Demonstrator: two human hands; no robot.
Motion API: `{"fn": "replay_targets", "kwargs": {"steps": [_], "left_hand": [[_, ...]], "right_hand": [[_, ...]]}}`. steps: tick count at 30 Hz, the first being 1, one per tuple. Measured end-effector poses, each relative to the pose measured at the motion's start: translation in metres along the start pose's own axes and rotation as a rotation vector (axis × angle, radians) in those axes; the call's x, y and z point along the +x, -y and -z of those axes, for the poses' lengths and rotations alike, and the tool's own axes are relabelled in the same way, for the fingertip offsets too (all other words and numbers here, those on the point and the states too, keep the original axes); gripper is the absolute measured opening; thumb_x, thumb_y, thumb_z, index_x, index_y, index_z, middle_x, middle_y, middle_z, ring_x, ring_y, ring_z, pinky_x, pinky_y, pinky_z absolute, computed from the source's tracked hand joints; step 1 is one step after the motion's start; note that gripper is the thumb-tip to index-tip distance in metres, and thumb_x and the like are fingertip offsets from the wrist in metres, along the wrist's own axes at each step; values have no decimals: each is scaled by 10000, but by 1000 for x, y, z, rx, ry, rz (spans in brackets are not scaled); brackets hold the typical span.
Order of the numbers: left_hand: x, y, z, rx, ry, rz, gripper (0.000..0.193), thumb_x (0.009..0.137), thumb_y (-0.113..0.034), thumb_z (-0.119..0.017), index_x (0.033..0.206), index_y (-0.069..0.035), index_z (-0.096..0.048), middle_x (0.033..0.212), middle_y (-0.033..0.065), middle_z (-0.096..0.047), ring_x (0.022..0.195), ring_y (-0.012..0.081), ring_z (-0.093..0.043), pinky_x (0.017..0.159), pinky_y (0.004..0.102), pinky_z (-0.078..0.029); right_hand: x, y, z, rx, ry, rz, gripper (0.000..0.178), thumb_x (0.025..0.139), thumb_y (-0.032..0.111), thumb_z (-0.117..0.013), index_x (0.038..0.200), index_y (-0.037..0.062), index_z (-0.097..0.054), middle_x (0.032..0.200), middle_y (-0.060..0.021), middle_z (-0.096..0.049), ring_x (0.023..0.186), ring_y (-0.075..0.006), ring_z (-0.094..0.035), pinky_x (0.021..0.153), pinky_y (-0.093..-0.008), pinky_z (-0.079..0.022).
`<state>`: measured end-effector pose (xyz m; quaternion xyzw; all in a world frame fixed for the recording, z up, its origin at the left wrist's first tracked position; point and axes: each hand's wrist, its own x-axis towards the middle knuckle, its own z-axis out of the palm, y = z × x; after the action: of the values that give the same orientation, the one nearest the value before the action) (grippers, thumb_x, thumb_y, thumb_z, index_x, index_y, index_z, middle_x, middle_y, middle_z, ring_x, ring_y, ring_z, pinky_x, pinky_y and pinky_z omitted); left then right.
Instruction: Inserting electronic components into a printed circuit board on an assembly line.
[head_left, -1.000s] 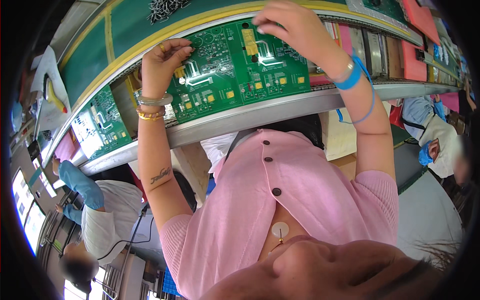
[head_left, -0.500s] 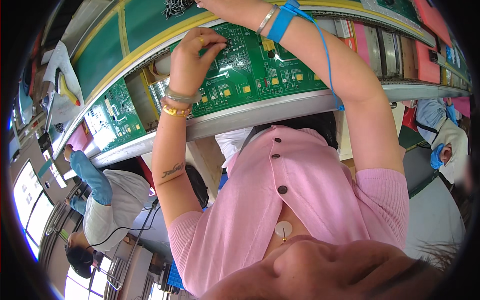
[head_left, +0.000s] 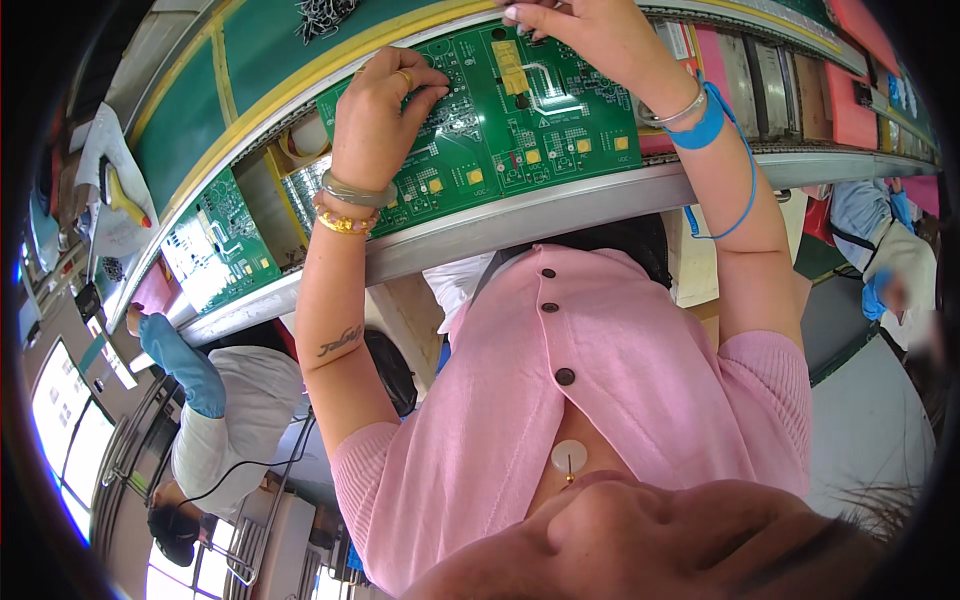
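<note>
A large green circuit board [head_left: 470, 150] with yellow square parts lies on the rail line in front of me. My left hand [head_left: 378, 120] is over its left part, thumb and forefinger pinched together at the board's surface; whatever they hold is too small to make out. Above the board's far right part is my right hand [head_left: 610, 45], a blue wrist strap [head_left: 697, 128] with a cord on its wrist. Its fingers are drawn together near the far edge, by a yellow block-like part [head_left: 510, 68]. Something small and dark shows at those fingers, its kind unclear.
A heap of small dark parts with wire leads [head_left: 322, 18] lies on the green surface beyond the rail. Another green circuit board [head_left: 218, 235] sits further left on the line. A metal rail [head_left: 500, 205] runs along the near side. A co-worker [head_left: 235, 390] sits at the left.
My right hand has come back from the far side, near the heap, to above the board's right part. My left hand stays pinched at the board, which has shifted slightly left in view.
</note>
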<state>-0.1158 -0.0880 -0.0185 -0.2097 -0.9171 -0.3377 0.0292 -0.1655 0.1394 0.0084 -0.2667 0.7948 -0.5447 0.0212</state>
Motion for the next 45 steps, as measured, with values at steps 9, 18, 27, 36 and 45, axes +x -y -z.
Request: {"fn": "replay_targets", "kwargs": {"steps": [9,18,27,36,45], "left_hand": [[1,-1,1,63,8,-75,96,711,-79,-676,802,-54,-663,862,51,-581,760,241,-585,647,329,-470],[3,-12,6,228,99,-131,67,746,-98,-641,804,-63,-642,854,35,-550,727,233,-579,615,343,-479],[7,-22,5,429,202,-124,58,743,-77,-610,790,-56,-637,858,45,-535,748,225,-591,625,335,-512],[13,24,35,99,-197,138,71,767,-129,-664,818,-80,-674,845,48,-653,652,186,-628,604,290,-493],[29,116,55,31,-242,414,250,756,-225,-720,944,-61,-691,803,58,-679,741,107,-632,677,243,-491]], "right_hand": [[-6,-11,2,89,44,-243,97,837,63,-597,887,-16,-570,686,-26,-578,608,-75,-542,543,-211,-438],[-11,-19,0,377,20,-286,127,867,46,-539,951,-44,-572,791,-64,-623,677,-93,-572,610,-214,-478],[-8,-19,8,-81,7,-121,133,815,102,-592,877,-14,-610,764,-125,-622,695,-200,-614,633,-297,-467],[-40,-9,25,-289,37,-271,164,738,162,-656,873,74,-623,892,-29,-602,821,-220,-557,698,-316,-455],[-50,-45,43,-511,-90,537,92,752,140,-601,761,52,-578,788,-87,-531,817,-274,-511,726,-359,-424]]}}
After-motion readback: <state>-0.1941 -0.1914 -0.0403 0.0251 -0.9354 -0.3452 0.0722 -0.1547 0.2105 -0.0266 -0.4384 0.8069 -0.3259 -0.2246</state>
